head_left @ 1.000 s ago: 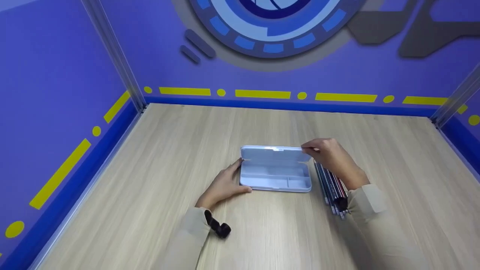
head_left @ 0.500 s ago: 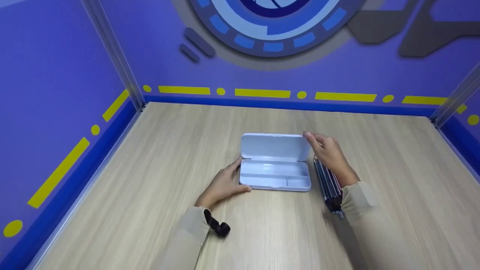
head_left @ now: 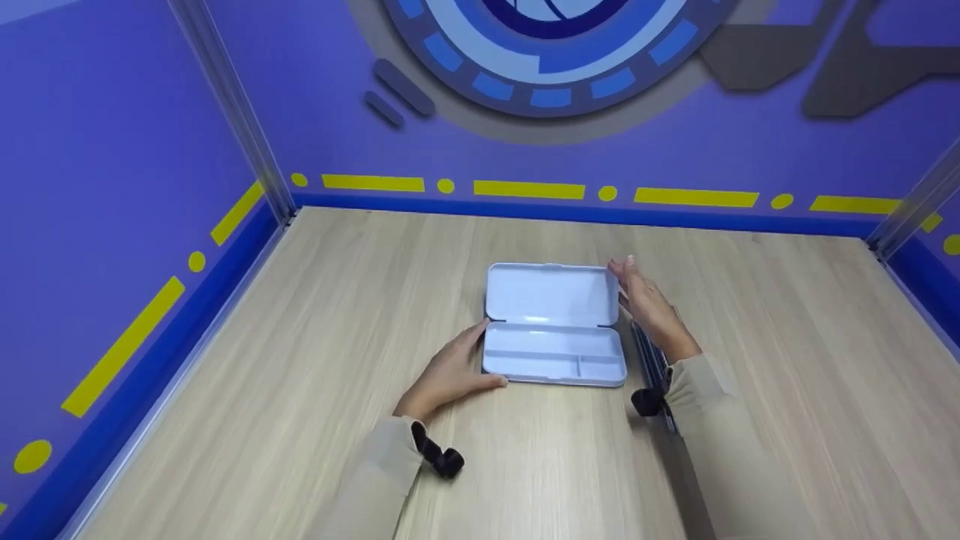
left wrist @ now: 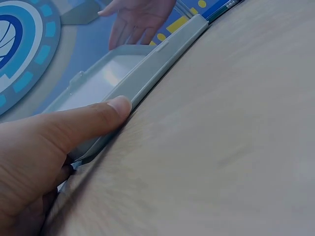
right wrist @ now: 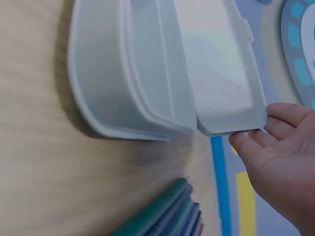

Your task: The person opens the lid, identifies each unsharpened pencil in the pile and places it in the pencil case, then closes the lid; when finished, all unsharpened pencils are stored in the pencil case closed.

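Note:
A white pencil case lies on the table with its lid swung back on the hinge. Divided compartments in its base hold nothing. My left hand grips the left end of the base, thumb at the front edge and fingers toward the back. At the lid's far right corner, my right hand touches the edge with extended fingers; the right wrist view shows those fingertips against the lid. Several pencils lie in a bundle right of the case, partly hidden beneath my right forearm.
The wood-grain table meets a purple-blue back wall with yellow marks, and another such panel stands on the left. A black wrist camera sits by my left sleeve, and another by the right.
The lid has swung from partly raised to far back. My right hand has followed it away from me, and its pinch has loosened into straight fingers. The left hand has kept its hold.

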A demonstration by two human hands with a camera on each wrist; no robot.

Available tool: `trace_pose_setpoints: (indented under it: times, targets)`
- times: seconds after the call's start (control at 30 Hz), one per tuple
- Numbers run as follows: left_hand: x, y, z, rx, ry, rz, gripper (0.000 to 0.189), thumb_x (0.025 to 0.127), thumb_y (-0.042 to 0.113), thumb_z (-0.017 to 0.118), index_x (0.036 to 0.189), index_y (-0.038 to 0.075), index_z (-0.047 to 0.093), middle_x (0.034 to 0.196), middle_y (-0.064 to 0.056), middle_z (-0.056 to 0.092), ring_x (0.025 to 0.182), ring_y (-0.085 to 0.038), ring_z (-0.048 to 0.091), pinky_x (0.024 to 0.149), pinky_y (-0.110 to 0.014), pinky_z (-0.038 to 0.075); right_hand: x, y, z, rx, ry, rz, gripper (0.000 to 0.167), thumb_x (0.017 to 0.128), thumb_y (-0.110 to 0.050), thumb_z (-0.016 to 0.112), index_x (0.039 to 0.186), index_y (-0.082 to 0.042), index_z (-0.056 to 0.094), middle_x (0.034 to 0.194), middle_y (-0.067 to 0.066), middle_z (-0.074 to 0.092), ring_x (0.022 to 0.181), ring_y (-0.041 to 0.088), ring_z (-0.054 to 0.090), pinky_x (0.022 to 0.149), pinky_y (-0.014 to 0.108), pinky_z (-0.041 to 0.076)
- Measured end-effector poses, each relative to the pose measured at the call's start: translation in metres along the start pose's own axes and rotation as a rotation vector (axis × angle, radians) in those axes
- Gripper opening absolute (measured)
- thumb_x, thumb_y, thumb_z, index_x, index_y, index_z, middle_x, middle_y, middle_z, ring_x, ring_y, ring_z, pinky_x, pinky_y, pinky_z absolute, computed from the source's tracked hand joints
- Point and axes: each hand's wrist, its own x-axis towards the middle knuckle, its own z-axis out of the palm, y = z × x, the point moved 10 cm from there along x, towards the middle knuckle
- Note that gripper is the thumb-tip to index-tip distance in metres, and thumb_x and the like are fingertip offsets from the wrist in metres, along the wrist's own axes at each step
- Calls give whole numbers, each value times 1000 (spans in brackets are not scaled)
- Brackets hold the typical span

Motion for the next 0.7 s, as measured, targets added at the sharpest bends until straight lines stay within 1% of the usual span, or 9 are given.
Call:
trace_pose_setpoints:
  times: [0.13,0.2,0.3,0.43,0.53,0.7]
  targets:
    - [0,-1,2,9,-1,-12,103,72,45,82,153,15,27,155,-12,32,143,-30,30,117,-46,27,4,15,0,63,-33,85,85,95,-67,7,155,-6,6,163,9,-1,150,27,-3,122,46,4]
    - [-1,-1,2,4,-3,-12,101,72,44,81,153,15,27,156,-12,31,143,-31,29,117,-46,27,7,21,1,85,-41,112,89,92,-70,7,155,-7,5,163,9,-2,150,27,-5,122,46,1]
    - [-1,-1,2,-4,-9,-23,101,73,44,81,153,16,26,157,-9,30,144,-30,28,118,-46,26,11,26,2,107,-54,125,93,91,-72,7,154,-4,3,162,11,-4,149,27,-7,122,44,-1]
    - [-2,-1,3,-3,-21,-31,101,74,44,80,154,17,24,158,-6,27,145,-35,24,118,-49,24,13,32,7,143,-73,142,93,92,-70,6,153,0,1,161,15,-7,148,28,-10,122,42,-3]
    - [-2,0,3,4,-25,-26,100,75,45,79,154,16,25,159,-6,26,145,-38,22,118,-51,23,13,39,10,140,-91,176,90,94,-66,4,152,2,-2,161,16,-9,148,29,-13,122,42,-5]
    - [-1,-1,1,12,-20,-21,98,75,46,79,153,16,27,158,-8,28,145,-34,26,117,-50,26,15,43,12,75,-109,198,87,96,-63,4,152,3,-2,161,17,-9,147,30,-14,121,45,-5]
